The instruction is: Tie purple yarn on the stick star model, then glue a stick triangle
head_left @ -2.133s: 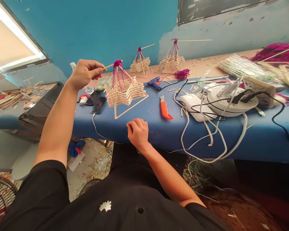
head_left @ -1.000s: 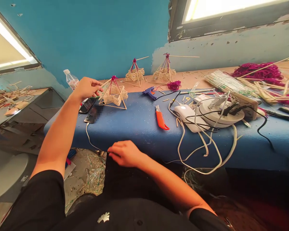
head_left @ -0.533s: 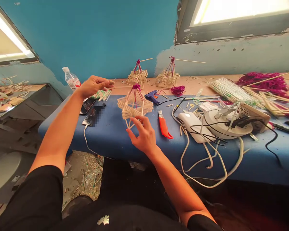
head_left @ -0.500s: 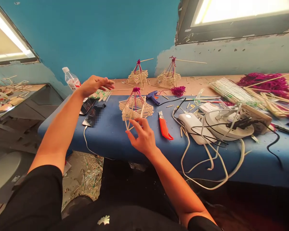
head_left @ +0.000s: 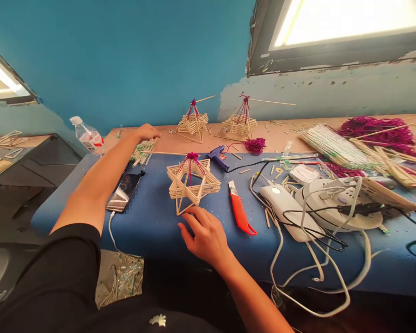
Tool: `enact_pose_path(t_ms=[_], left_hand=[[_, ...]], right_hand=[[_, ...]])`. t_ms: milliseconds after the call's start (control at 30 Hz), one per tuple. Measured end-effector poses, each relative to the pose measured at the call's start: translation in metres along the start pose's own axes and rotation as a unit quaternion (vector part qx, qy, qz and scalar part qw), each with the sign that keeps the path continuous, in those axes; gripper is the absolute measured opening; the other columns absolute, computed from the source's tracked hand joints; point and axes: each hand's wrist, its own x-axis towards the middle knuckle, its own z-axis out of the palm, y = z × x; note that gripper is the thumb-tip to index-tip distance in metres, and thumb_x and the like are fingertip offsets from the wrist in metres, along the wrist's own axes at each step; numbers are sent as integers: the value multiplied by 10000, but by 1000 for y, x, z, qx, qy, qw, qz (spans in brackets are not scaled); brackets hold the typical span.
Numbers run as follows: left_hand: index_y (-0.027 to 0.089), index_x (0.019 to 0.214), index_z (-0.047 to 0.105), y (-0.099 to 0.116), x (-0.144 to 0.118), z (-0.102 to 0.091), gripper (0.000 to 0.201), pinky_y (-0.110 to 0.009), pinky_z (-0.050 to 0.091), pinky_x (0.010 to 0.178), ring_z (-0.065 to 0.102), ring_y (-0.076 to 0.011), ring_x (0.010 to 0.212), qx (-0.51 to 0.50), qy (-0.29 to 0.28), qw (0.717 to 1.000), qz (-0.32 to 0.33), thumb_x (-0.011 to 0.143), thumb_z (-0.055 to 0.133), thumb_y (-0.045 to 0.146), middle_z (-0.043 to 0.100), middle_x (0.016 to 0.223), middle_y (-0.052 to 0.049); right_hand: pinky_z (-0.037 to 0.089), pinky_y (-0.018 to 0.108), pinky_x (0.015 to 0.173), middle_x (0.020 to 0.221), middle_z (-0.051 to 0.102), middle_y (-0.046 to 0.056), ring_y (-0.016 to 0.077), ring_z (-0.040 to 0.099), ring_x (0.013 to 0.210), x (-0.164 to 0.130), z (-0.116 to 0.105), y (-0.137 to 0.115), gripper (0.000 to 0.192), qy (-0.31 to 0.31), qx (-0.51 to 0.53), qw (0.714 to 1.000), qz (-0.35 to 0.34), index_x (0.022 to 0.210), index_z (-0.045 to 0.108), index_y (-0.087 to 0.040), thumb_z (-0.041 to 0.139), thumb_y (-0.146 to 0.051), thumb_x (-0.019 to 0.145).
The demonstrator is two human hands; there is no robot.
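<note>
A star-shaped frame of stacked wooden sticks (head_left: 208,185), tied at its peak with magenta yarn and with one long stick jutting left, stands on the blue table cover. Just in front of its near corner, my right hand (head_left: 206,237) rests with curved fingers and the thumb apart, holding nothing. My left hand (head_left: 147,132) reaches to the back left, over a bundle of thin sticks (head_left: 143,151) with green marks. Its fingers point down and are mostly hidden, so any grip cannot be seen. An orange cutter knife (head_left: 240,213) lies right of the frame.
Two similar stick frames (head_left: 193,124) stand near the wall. Behind the knife lie a blue glue gun (head_left: 217,157) and magenta yarn (head_left: 255,145). Tangled cables surround a white power strip (head_left: 291,212) on the right. A phone (head_left: 125,190) and a bottle (head_left: 88,135) are left.
My left hand has moved down and back onto the stick bundle. My right hand has drawn slightly away from the frame's near corner. The view has shifted.
</note>
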Motion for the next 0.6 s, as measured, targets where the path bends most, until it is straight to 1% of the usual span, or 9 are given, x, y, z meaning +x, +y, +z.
enact_pose_path(t_ms=[67, 133, 267, 333, 433, 467, 500, 567, 600], left_hand=[[174, 1339, 679, -2, 7, 3, 396, -458, 645, 996, 713, -249, 1170, 33, 10, 999, -21, 1044, 724, 434, 696, 1353, -107], [173, 1327, 688, -5, 11, 3, 392, -466, 639, 1016, 707, -266, 1194, 57, 31, 998, -26, 1039, 729, 437, 695, 1356, -100], [172, 1273, 710, -6, 8, 0, 356, -455, 640, 1009, 715, -254, 1169, 68, 67, 995, 5, 1045, 721, 444, 714, 1322, -91], [157, 1194, 737, -2, 4, -5, 292, -451, 628, 1029, 728, -241, 1147, 61, 91, 993, 36, 1024, 751, 393, 745, 1257, -84], [160, 950, 792, 10, -4, -21, 78, -374, 573, 1103, 752, -240, 1125, 40, 135, 986, 95, 883, 804, 198, 812, 1076, -49], [177, 882, 798, 14, -8, -29, 63, -336, 557, 1109, 757, -241, 1122, 32, 149, 982, 114, 826, 790, 149, 825, 1031, -36], [195, 847, 801, 20, -13, -37, 96, -310, 548, 1106, 757, -239, 1123, 25, 162, 978, 131, 786, 769, 128, 834, 1013, -22], [219, 847, 801, 30, -25, -55, 148, -296, 539, 1100, 747, -215, 1111, 17, 183, 970, 160, 763, 733, 118, 845, 1036, 8], [224, 862, 799, 35, -32, -64, 166, -292, 536, 1096, 736, -188, 1085, 17, 194, 965, 176, 766, 722, 113, 847, 1051, 26]], right_hand=[[538, 333, 746, 1088, 734, 59, 178, 680, 895, 0, 1, 0, 84, -1, 2, 1000, 4, 1039, 686, -179, 680, -245, 987], [518, 337, 741, 1071, 734, 53, 178, 654, 880, -1, 1, 0, 83, -5, 2, 1000, 6, 1034, 687, -182, 682, -249, 987], [492, 345, 741, 1011, 728, 38, 182, 598, 844, -2, 1, -1, 83, -15, -6, 1000, -5, 976, 691, -194, 694, -276, 988], [482, 341, 738, 982, 722, 30, 178, 584, 832, -3, 1, 0, 96, -16, -11, 1000, -11, 941, 688, -199, 698, -282, 987], [474, 337, 737, 954, 715, 25, 173, 579, 832, -3, 2, 1, 117, -14, -17, 1000, -18, 912, 684, -201, 699, -287, 989], [474, 338, 741, 950, 715, 26, 173, 578, 836, -3, 3, 1, 124, -14, -19, 1000, -21, 907, 684, -200, 698, -289, 992], [475, 341, 745, 948, 716, 29, 174, 577, 840, -3, 3, 2, 131, -14, -20, 999, -23, 901, 685, -200, 695, -290, 996], [474, 348, 751, 948, 720, 37, 179, 576, 850, -3, 4, 3, 140, -15, -22, 999, -27, 895, 687, -200, 691, -291, 1002], [474, 352, 753, 948, 721, 41, 182, 576, 853, -3, 4, 3, 143, -16, -23, 999, -29, 892, 689, -200, 691, -290, 1003]])
